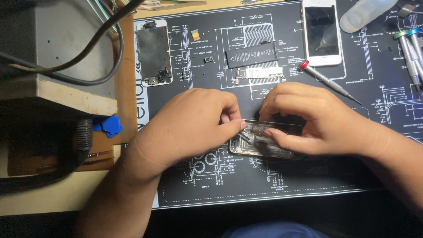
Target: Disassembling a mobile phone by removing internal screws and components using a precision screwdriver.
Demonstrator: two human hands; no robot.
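Both hands (194, 123) (308, 117) pinch the phone chassis (260, 141).

Head view, steeply down, close over mat (308, 176)

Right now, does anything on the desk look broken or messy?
Yes: a phone is in pieces. Both hands, left hand and right hand, hold its open metal shell. The battery and a thin circuit board lie loose on the black mat. Nothing looks spilled.

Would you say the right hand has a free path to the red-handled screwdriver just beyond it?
Probably yes: the red-handled screwdriver lies uncovered on the mat just past the right hand, though that hand is busy steadying the opened phone.
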